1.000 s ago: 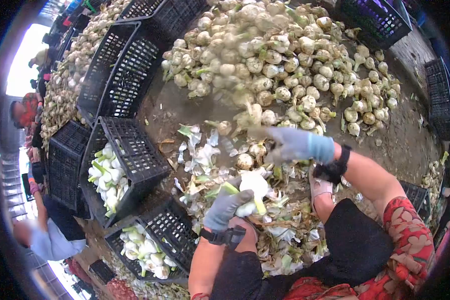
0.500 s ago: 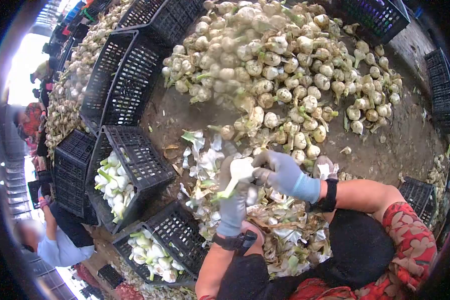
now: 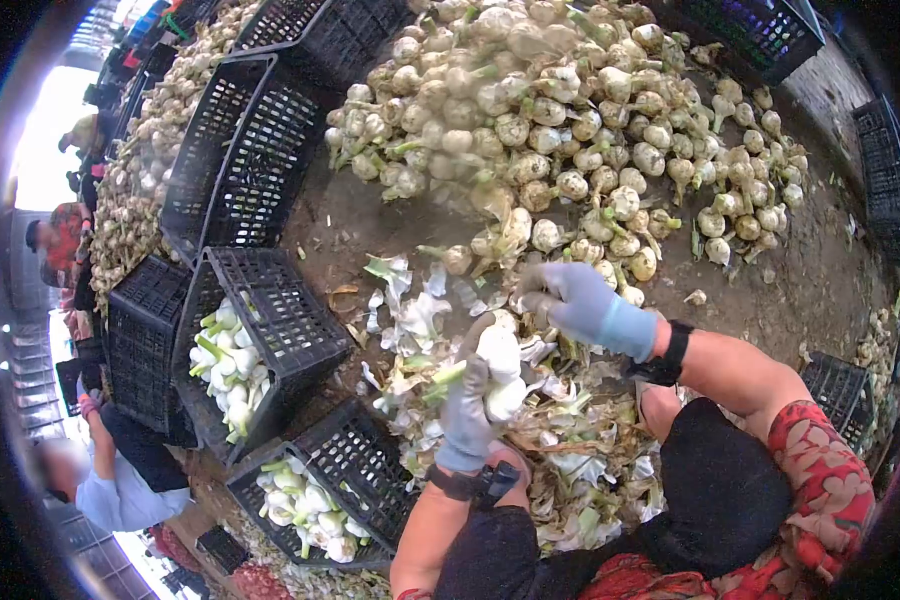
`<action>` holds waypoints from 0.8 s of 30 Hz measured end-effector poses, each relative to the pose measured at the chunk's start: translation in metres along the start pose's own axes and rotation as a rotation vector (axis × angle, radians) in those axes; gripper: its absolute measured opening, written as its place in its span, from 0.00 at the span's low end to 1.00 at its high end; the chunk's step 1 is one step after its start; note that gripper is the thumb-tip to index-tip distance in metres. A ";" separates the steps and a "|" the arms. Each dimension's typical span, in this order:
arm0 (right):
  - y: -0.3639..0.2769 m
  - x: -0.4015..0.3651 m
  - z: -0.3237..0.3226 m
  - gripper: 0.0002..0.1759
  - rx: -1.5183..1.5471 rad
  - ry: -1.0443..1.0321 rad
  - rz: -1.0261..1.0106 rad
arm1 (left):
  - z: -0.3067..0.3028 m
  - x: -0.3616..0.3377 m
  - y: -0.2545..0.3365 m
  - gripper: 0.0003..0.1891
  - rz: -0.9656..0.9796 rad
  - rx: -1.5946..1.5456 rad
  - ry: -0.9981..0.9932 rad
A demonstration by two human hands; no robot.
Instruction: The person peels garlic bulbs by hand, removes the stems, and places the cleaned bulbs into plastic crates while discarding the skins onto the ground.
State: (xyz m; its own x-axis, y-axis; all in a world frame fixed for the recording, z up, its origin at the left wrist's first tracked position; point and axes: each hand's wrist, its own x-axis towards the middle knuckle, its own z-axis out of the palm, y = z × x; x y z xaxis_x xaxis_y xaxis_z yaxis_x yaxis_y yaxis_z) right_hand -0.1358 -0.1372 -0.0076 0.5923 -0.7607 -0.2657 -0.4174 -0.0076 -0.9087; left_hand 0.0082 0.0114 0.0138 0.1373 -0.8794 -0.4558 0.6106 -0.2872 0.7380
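My left hand (image 3: 466, 405), in a grey glove, is closed around a white peeled garlic bulb (image 3: 498, 352) whose green stem points to the left. A second white bulb (image 3: 506, 399) shows just below it, against the same hand. My right hand (image 3: 577, 302), gloved too, is raised up and to the right of the bulbs, apart from them, near the lower edge of the garlic pile (image 3: 570, 130). Its fingers are bent and somewhat apart, slightly blurred, with nothing visible in them. Loose papery garlic skins (image 3: 580, 465) lie under both hands.
To the left stand a black crate (image 3: 280, 310) and a lower crate (image 3: 355, 470), both holding peeled garlic. Further black crates (image 3: 265, 170) are behind them. A co-worker in a light blue top (image 3: 130, 490) sits at far left. Another crate (image 3: 835, 395) is at right.
My right hand has moved off the bulb, up and slightly right. My left hand has turned the garlic, and two white bulbs now show at it.
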 end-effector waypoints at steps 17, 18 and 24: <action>-0.024 -0.018 0.005 0.16 0.618 -0.424 0.256 | -0.004 0.006 0.000 0.37 0.100 0.359 0.024; -0.022 -0.017 0.005 0.16 0.618 -0.424 0.256 | -0.002 0.007 0.002 0.37 0.101 0.359 0.025; -0.018 -0.018 0.004 0.17 0.832 -0.501 0.261 | -0.010 -0.001 -0.001 0.39 -0.039 0.068 -0.035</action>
State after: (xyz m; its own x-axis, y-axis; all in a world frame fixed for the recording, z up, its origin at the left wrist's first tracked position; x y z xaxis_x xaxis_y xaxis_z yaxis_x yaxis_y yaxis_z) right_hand -0.1365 -0.1212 0.0121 0.8524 -0.3118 -0.4199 -0.0746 0.7222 -0.6877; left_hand 0.0153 0.0162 0.0085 0.0860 -0.8796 -0.4680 0.5605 -0.3456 0.7526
